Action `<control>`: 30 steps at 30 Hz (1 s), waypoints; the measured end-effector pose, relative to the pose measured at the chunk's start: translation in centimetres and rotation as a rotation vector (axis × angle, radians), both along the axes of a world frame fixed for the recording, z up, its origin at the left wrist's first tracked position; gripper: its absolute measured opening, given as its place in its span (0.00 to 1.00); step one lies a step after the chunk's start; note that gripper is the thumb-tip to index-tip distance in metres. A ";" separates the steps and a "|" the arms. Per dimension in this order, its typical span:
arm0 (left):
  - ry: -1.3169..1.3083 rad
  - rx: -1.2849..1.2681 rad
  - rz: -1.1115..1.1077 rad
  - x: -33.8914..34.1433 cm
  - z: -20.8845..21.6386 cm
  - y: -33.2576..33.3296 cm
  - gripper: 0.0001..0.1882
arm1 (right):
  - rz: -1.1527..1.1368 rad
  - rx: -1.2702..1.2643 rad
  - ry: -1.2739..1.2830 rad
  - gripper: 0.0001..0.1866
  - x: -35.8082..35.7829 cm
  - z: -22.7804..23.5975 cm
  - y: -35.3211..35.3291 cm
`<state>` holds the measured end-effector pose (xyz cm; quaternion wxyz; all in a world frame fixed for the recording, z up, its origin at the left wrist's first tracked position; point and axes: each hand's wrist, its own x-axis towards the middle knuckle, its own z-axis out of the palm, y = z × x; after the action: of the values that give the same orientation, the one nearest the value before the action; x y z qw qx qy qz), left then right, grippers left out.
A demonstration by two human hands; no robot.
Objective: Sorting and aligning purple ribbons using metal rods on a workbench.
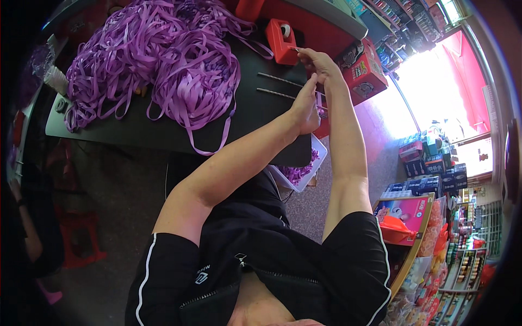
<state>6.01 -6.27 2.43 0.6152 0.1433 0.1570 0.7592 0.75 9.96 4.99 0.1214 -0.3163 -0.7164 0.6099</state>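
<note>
The head view looks down on a dark grey tabletop heaped with a loose tangle of glossy purple plastic ribbon. Both forearms reach up over the table's right end. The right hand is pinched shut, fingertips gripping what looks like the end of a narrow purple strip right beside a red tape dispenser. The left hand sits just below it, fingers closed around the same strip; how firmly, I cannot tell. A white tray of finished purple pieces hangs partly over the table edge under the left wrist. The likely trouble: the strip is thin and slick, so a loose pinch could let it slip free, and a forearm dropping could knock the overhanging tray off.
</note>
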 end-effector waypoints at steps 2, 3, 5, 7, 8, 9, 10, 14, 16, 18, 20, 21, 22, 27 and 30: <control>-0.011 -0.023 0.001 0.0 0.5 -0.4 0.50 | -0.004 -0.014 0.031 0.08 0.3 -0.4 -0.4; -0.019 -0.028 -0.005 0.0 0.8 -0.5 0.48 | -0.006 -0.017 0.031 0.08 0.2 -0.5 -0.6; -0.080 0.010 -0.011 0.0 1.0 -0.7 0.42 | -0.037 -0.013 0.069 0.09 0.2 -0.6 -1.4; -0.137 0.052 -0.011 -0.2 0.6 -0.6 0.37 | -0.056 0.029 0.062 0.09 0.1 -0.4 -2.3; -0.127 0.076 -0.010 -0.4 0.2 -0.5 0.34 | -0.072 0.072 0.056 0.09 0.0 -0.2 -2.7; -0.116 0.099 -0.009 -0.6 -0.2 -0.4 0.31 | -0.069 0.070 0.053 0.09 -0.3 -0.8 -2.5; -0.120 0.103 -0.016 -0.5 -0.2 -0.2 0.31 | -0.063 0.110 0.069 0.10 -0.6 -1.5 -1.5; -0.176 0.072 0.010 -0.1 0.1 0.1 0.28 | -0.026 0.388 -0.017 0.16 -1.8 -2.9 1.1; -0.221 0.045 0.023 0.0 0.2 -0.1 0.28 | -0.026 0.470 -0.067 0.17 -2.0 -3.1 1.4; -0.224 0.121 0.026 -0.2 0.1 0.1 0.27 | -0.020 0.552 -0.116 0.19 -2.2 -2.9 1.2; -0.230 0.113 0.018 -0.3 0.0 0.0 0.27 | 0.024 0.539 -0.082 0.18 -2.1 -2.7 0.8; -0.232 0.106 0.012 -0.4 0.0 0.0 0.27 | 0.022 0.537 -0.085 0.18 -2.0 -2.6 0.6; -0.231 0.105 0.010 -0.5 -0.2 0.0 0.27 | 0.041 0.606 -0.073 0.18 -2.0 -2.4 0.1; -0.198 0.105 0.029 -0.2 -0.3 0.8 0.27 | 0.165 0.883 -0.061 0.18 -1.7 -2.1 1.4; -0.183 0.123 0.030 -0.7 -0.4 0.9 0.30 | 0.158 0.788 0.014 0.18 -2.1 -2.1 0.9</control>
<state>5.33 -5.37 2.02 0.6055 0.1083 0.0555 0.7865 -1.38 10.88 2.92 0.1909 -0.1852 -0.9168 0.2980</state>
